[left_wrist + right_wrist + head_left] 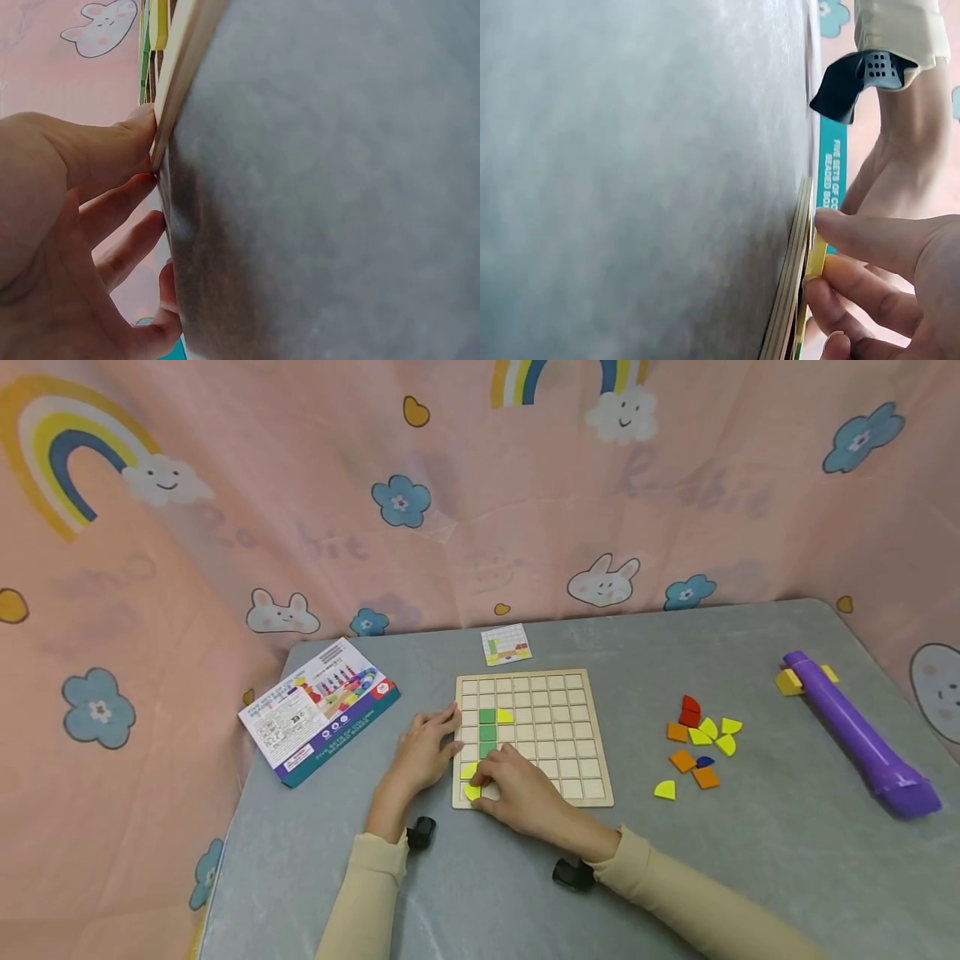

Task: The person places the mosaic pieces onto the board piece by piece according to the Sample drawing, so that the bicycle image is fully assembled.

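On the pale wooden grid board point(566, 732), my right hand point(522, 787) pinches a yellow quarter-circle piece point(472, 792) at the lower left corner cell. In the right wrist view, thumb and fingertips hold the yellow piece point(818, 256) low against the board. My left hand point(422, 750) steadies the board's left edge; its thumb touches the rim in the left wrist view while the other fingers spread beside it. Just above the pinched piece lies another yellow piece point(468, 771). Green squares point(487, 733) form a column, with a yellow quarter-circle point(505, 717) right of the top one.
A small pattern card point(506, 645) lies behind the board. At the left is a printed box point(322, 710). To the right are loose yellow, red, blue and orange pieces point(682, 761). Farther right, a purple tube point(862, 735) rests by yellow blocks point(789, 682).
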Demonstrator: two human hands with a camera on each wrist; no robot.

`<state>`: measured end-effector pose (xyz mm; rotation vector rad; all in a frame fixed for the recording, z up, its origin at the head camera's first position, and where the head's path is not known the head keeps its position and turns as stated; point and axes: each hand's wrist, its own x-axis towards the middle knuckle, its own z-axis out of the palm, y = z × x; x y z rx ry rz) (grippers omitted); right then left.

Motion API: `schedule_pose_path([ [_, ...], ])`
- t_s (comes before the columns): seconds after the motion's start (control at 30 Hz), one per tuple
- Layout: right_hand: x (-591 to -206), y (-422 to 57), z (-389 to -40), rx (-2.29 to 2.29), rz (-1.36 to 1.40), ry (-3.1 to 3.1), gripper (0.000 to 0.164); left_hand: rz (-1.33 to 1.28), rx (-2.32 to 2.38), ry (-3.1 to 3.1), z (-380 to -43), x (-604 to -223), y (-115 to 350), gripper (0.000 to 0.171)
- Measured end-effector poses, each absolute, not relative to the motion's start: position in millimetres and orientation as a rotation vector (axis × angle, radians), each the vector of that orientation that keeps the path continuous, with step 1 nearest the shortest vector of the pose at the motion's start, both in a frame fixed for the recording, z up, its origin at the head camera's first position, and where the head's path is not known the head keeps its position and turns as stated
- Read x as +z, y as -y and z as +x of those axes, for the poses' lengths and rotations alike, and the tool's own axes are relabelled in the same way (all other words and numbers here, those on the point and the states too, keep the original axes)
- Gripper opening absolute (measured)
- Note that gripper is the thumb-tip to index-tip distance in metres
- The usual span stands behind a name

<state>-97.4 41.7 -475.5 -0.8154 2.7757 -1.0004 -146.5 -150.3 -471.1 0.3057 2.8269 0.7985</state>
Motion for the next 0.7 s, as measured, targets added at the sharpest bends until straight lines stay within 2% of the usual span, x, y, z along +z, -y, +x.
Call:
schedule_pose_path([
  [0.7, -474.5, -28.3, -102.6, -0.969, -0.805, -2.81, 0.019, 0.305, 0.808, -2.828, -145.5, -469.4, 149.7, 0.057],
])
